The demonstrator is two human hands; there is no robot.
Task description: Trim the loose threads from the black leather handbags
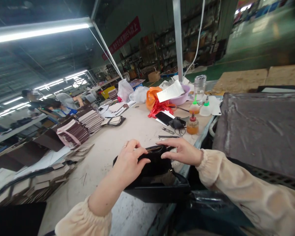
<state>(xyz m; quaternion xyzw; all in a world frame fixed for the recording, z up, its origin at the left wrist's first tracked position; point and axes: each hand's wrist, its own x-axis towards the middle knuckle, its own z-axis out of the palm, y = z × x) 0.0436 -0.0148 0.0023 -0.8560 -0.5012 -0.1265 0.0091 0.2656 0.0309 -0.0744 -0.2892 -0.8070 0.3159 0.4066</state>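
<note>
A black bag stands at the table's near edge with its mouth facing up, and a zipper pull shows inside the opening. On the far left of that mouth, my left hand curls its fingers and thumb over the rim. My right hand grips the far rim to the right, thumb inside and fingers stretched along the outside. Between the two hands a strip of the bag's edge is visible. Part of the bag's left side is hidden behind my left hand.
Stacks of brown panels line the left side. Beyond the bag lie a phone, thread snips and a bottle of amber liquid. A purple basin stands behind. A brown-covered surface is on the right. People work at far left.
</note>
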